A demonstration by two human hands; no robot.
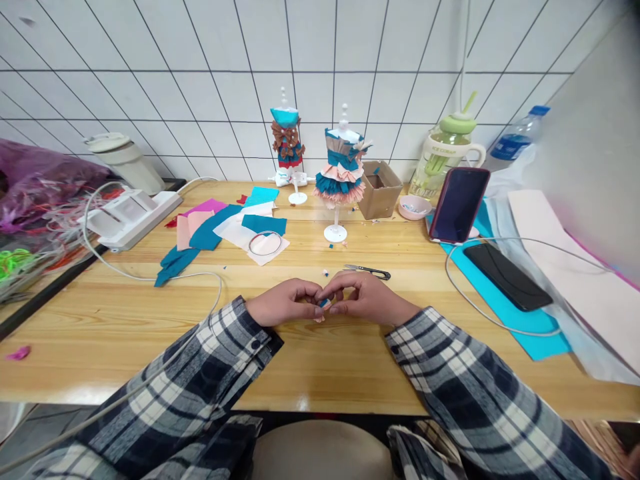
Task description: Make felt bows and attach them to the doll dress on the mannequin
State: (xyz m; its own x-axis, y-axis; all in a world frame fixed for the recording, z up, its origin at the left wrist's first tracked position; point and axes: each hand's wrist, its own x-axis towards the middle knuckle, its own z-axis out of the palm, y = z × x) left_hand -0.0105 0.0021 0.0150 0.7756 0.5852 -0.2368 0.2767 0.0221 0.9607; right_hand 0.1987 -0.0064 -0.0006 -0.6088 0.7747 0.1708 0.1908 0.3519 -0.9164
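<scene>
So L hand (284, 301) & R hand (367, 299) pinch blue/pink scrap (325, 304).

Along the left edge of your tabletop (200, 367) you have a white power strip (143, 217). Toward the back right corner stand your green-lidded jug (449, 157) and blue-capped bottle (513, 143); nearer the right edge, your black phone (507, 277) lies flat.

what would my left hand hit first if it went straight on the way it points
The left hand would most likely meet the right hand, just past the small blue and pink piece between them; whether the hands touch is unclear.
</scene>
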